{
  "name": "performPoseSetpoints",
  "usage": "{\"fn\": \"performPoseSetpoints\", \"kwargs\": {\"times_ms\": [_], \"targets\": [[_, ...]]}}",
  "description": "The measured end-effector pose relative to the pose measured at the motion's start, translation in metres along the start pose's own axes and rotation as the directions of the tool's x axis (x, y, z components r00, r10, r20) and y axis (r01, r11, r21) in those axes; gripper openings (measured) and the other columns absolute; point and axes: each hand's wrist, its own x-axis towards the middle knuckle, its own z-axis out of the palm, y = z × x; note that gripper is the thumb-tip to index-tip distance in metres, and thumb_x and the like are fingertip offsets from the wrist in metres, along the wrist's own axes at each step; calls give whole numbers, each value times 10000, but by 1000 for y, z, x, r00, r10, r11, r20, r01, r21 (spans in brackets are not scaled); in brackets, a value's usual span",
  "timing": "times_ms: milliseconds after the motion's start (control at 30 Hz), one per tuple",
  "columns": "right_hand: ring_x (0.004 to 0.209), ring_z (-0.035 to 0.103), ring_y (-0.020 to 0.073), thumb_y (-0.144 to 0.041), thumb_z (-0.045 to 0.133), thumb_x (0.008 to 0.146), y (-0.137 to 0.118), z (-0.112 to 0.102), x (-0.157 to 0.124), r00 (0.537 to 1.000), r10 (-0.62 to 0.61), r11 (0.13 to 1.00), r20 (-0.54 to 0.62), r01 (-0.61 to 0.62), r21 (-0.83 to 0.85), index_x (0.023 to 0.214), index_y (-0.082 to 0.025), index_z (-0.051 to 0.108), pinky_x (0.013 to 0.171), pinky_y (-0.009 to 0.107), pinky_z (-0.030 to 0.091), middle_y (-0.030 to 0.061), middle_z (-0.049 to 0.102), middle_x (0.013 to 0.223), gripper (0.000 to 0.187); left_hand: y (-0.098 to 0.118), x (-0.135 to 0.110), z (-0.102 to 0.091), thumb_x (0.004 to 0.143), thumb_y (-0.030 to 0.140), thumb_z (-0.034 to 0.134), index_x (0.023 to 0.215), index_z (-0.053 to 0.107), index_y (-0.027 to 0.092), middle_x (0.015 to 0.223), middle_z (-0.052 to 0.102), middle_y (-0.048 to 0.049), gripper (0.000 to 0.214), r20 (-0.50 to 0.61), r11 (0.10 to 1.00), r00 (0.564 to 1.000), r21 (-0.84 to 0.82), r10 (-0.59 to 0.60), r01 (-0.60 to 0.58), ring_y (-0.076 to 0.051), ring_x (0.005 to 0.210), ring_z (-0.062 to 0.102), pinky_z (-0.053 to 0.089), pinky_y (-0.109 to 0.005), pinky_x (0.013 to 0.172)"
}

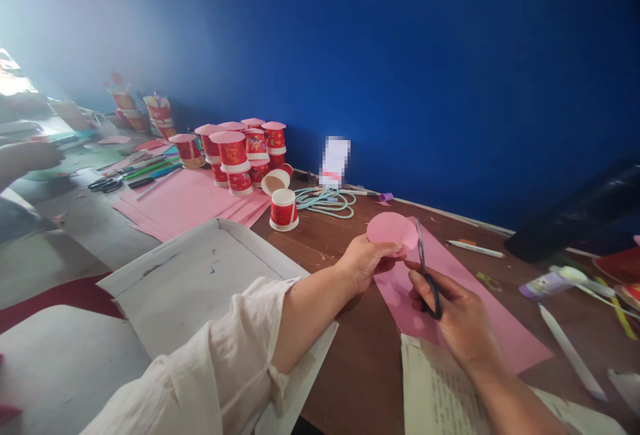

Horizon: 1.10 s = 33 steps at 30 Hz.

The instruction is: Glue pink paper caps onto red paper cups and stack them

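Between thumb and fingers, my left hand [367,261] grips a pink paper circle [389,229] above the table. My right hand [455,315] is closed round the black handles of a pair of scissors [431,291]. Their metal blades point upward at the circle's right edge; I cannot tell whether they touch it. Beneath both hands lies a sheet of pink paper [465,281], and a printed page [435,381] is partly under my right wrist.
Red paper cups [234,155] with pink paper tops stand stacked at the back left. Nearby are a lone cup [284,209], a coiled pale cable [327,201] and more pink sheets [195,201]. A glue stick [545,283] and white pen [573,351] lie right. Another person's hand [35,155] shows far left.
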Motion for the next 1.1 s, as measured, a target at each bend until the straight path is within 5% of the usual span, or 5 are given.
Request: {"fn": "performPoseSetpoints", "kwargs": {"times_ms": [1100], "targets": [[577,591,161,-585,677,727,1,-1,1,1000,-9,1000,-9,8,-28,1099,-145,723,558,245,487,15,619,626,578,0,0,0,628,95,735,873,700,82,778,685,-73,248,-8,1000,1000,1,-10,10,-112,660,624,436,-214,605]]}}
